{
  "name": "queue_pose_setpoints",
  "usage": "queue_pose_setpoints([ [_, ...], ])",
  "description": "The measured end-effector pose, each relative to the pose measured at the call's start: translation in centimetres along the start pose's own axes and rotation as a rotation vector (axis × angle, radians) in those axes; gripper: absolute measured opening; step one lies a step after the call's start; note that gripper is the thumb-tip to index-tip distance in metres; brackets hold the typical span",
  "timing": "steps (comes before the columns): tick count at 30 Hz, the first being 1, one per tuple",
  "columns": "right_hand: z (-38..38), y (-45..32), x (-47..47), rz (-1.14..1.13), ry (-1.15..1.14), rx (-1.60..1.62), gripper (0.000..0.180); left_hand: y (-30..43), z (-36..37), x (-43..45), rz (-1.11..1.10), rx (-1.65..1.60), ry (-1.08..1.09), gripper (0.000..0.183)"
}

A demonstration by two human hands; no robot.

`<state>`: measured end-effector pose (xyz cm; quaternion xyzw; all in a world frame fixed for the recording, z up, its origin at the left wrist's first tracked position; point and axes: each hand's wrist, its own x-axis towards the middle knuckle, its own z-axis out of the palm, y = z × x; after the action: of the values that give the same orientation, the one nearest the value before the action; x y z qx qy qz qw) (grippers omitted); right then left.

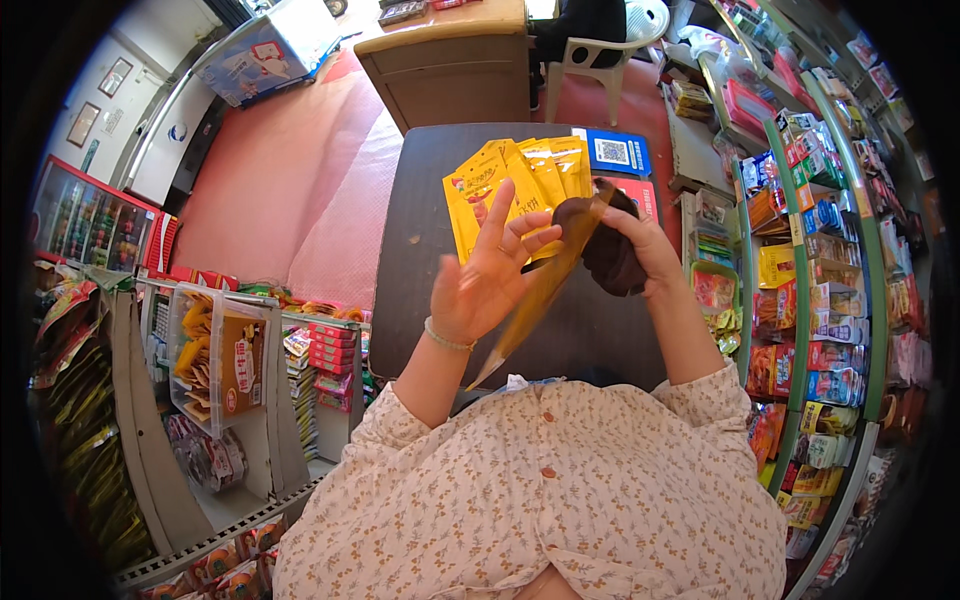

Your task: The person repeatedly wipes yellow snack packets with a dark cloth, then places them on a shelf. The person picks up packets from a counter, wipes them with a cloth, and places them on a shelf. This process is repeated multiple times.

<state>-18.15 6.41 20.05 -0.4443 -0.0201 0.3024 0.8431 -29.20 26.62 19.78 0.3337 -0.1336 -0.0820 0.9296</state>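
Note:
In my right hand point(651, 244) is a yellow packet point(555, 289), held by its upper end. It is seen nearly edge-on, blurred, hanging slanted down toward my body. My left hand point(487, 274), a beaded bracelet at its wrist, is open beside the packet with fingers spread; whether a fingertip touches it I cannot tell. A dark brown cloth-like item point(616, 261) shows behind the packet, against my right hand; whether the hand also holds it is unclear. Several yellow printed snack packets point(480, 191) lie fanned and overlapping on the dark table point(420, 300), beyond my left hand.
A blue card with a printed code point(611, 152) lies at the table's far right corner, above a red card point(637, 193). Snack shelves point(802, 247) line the right. At left stands a clear plastic bin point(219, 360) of packets. A person sits near a white chair point(592, 67) by a desk point(450, 67).

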Motion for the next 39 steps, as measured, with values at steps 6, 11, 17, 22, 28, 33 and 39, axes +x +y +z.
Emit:
queue_pose_setpoints([
  [6, 4.5, 5.7, -1.5, -0.180, 0.171, 0.018, 0.031, -6.3, 4.2, -1.2, 0.376, 0.542, 0.026, 0.071],
  [11, 1.6, 8.2, -2.0, -0.318, 0.329, -0.099, 0.022, -6.0, -3.1, -6.9, 0.471, 0.515, 0.499, 0.039],
  [17, -1.9, 8.7, -0.9, -0.252, 0.331, 0.157, 0.025, -6.8, -10.3, -12.1, -0.371, 2.081, -0.376, 0.080],
  [22, -1.7, 8.3, -1.5, -0.284, 0.265, 0.114, 0.025, -11.2, -12.5, -9.8, 0.058, 2.033, -0.526, 0.067],
  [28, -3.4, 5.3, -2.9, -0.272, 0.316, 0.105, 0.028, -12.9, -13.9, -8.1, 0.056, 1.976, -0.687, 0.048],
  [33, -4.3, 2.4, -5.1, -0.323, 0.307, 0.143, 0.025, -11.5, -9.4, -5.5, 0.091, 1.558, -0.130, 0.030],
  [39, -1.0, -1.7, -6.3, -0.734, 0.329, -0.210, 0.030, -6.6, -2.3, -0.5, 0.192, 0.612, 0.349, 0.031],
])
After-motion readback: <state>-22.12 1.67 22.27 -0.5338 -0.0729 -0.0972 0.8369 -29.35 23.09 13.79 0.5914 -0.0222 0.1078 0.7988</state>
